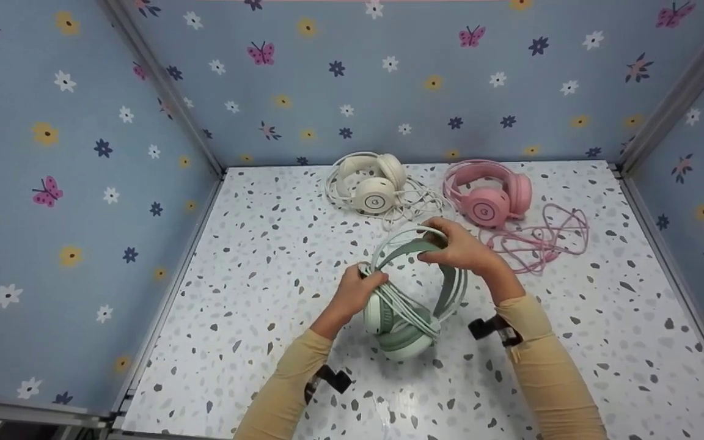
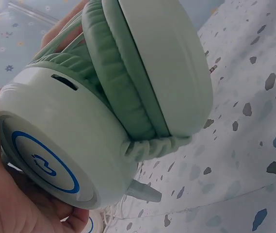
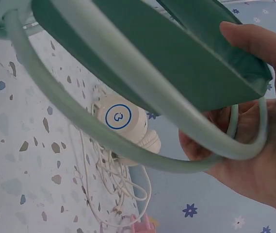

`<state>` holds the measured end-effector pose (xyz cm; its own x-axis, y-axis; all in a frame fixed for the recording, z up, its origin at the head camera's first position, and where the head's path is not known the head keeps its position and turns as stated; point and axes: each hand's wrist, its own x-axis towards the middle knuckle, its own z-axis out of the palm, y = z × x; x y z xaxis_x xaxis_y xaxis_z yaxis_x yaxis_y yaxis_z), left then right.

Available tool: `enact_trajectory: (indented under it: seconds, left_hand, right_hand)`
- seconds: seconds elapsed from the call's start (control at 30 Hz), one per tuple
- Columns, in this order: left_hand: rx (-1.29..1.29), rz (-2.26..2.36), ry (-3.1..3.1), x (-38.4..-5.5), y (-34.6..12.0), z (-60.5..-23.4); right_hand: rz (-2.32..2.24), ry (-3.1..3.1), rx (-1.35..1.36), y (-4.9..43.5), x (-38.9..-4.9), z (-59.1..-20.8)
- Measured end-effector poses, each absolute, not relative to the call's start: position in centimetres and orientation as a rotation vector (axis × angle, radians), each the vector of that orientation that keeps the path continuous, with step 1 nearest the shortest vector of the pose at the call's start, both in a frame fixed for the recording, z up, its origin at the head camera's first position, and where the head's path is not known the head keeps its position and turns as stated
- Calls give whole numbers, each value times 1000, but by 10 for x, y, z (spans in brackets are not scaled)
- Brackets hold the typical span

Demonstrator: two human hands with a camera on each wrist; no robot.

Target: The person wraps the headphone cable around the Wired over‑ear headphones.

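Note:
Both hands hold a pair of light green headphones point(image 1: 406, 348) tilted over the speckled table. My left hand point(image 1: 352, 292) grips one ear cup point(image 2: 60, 131) from its outer side, thumb near the cable strands. Those pale green strands point(image 1: 404, 305) run across between the two cups. At the far end of the headband point(image 1: 450, 290), my right hand point(image 1: 459, 247) curls its fingers round the thin outer bands, its thumb on the padded inner strap point(image 3: 176, 58). In the left wrist view the cups sit close together, and a short microphone boom point(image 2: 145, 191) sticks out below.
White headphones point(image 1: 375, 192) with a bundled cable lie at the back middle. To their right are pink headphones point(image 1: 487, 205), their pink cable point(image 1: 541, 241) looped on the table point(image 1: 254, 256). Flower-patterned panels point(image 1: 388, 79) stand at the back and both sides.

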<state>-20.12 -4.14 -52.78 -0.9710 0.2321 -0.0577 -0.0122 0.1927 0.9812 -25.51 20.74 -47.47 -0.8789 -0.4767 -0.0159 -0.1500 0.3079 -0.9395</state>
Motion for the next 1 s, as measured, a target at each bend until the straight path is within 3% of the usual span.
enact_trajectory:
  seconds: [0.2,0.43,1.0]
  left_hand:
    - [53,1937,2282,-204,-52,-532]
    - [-324,1950,2257,-223,-88,-533]
    - [-942,2154,1904,-295,-190,-570]
  right_hand:
    - [-1520,2564,-658,222,-239,-464]
    - [-1642,2563,-608,245,-200,-458]
    - [-1717,2333,-401,265,-160,-524]
